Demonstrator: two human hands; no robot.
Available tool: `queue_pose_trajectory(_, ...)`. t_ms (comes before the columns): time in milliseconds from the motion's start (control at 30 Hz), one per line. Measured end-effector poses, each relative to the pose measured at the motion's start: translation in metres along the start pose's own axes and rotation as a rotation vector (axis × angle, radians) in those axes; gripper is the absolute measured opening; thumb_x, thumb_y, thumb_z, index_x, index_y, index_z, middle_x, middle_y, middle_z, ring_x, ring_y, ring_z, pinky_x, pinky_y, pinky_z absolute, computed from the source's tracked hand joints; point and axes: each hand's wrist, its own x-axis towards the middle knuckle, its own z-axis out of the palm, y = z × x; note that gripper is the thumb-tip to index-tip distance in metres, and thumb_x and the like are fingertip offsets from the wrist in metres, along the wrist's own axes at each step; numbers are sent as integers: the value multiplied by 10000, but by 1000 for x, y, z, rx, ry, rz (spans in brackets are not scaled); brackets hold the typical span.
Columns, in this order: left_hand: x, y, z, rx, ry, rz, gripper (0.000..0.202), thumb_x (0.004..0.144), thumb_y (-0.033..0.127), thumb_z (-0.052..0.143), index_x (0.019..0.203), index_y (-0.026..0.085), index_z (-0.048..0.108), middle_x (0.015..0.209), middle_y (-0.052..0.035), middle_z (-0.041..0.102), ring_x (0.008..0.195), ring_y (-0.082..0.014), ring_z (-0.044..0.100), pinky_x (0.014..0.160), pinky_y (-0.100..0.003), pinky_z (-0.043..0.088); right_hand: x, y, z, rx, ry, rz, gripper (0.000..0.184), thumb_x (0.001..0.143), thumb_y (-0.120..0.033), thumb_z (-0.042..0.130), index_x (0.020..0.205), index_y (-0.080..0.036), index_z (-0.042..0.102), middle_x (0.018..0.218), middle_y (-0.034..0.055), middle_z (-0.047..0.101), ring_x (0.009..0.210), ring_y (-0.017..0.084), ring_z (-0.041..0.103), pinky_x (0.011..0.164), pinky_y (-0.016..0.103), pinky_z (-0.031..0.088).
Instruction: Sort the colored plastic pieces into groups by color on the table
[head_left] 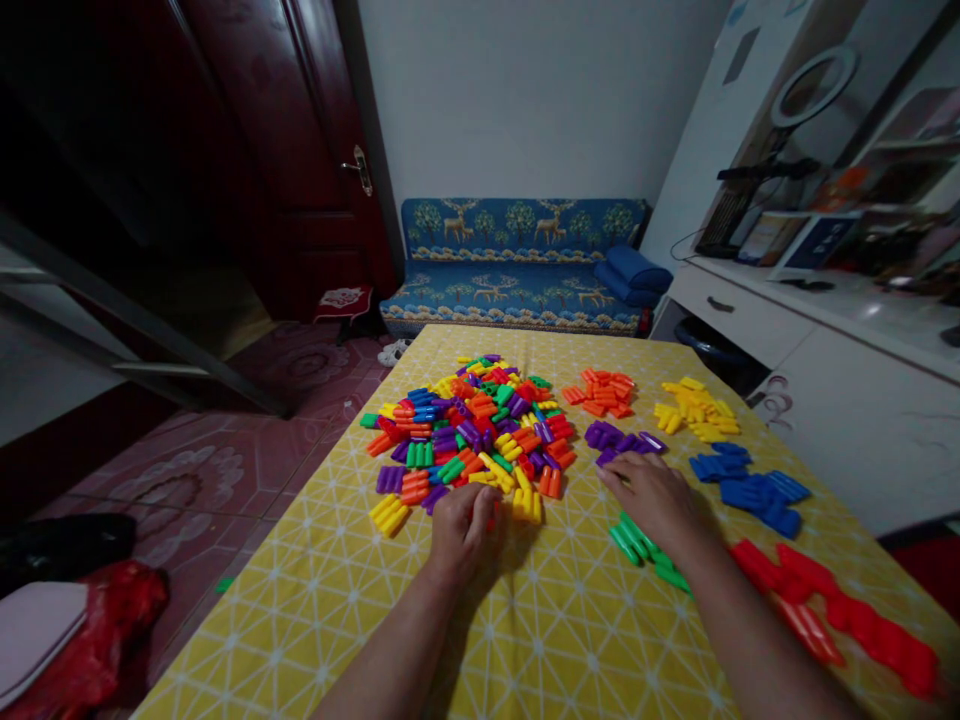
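A large heap of mixed plastic connector blocks (472,430), shaped like joined tubes, lies left of the middle of the table. My left hand (461,525) is closed at its near edge, with a bit of red beside the fingertips; what it grips is hidden. My right hand (654,495) reaches over the small group of purple blocks (622,438), its fingertips together on a purple block at the near left side. Green blocks (637,540) lie just under my right wrist. Red blocks (847,605) are spread right of that forearm.
Orange blocks (600,392), yellow blocks (697,408) and blue blocks (754,485) form separate groups on the yellow tablecloth (525,630). A blue sofa (502,275) stands behind the table, a white cabinet (847,380) to the right. One green piece (224,584) lies on the floor.
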Motion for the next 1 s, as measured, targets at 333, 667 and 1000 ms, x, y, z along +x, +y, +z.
queue_pose_trajectory(333,9,-7,-3,446,158,-16,371,830,191,579,1197,217,631,1222,-106,654,1192,-312,526,1035,-516,377,-33,-115,15,438,94,-145,264,865,-154,572,1094,-211,691,1117,72,693,1046,227,624,932,364,506)
queue_pose_trajectory(667,10,-1,-8,499,34,-59,297,792,339,671,1072,250,716,1075,-90,652,1028,-298,579,910,-474,432,-45,-133,31,403,123,-63,325,820,-153,646,1126,-252,690,1113,82,660,1063,279,610,915,425,514)
queue_pose_trajectory(1000,7,-11,-3,455,28,-22,283,890,408,613,1089,240,721,1109,-95,638,1012,-271,587,855,-425,468,-6,-59,14,1024,364,280,464,829,-514,635,1153,-182,650,986,90,718,794,204,662,674,313,541)
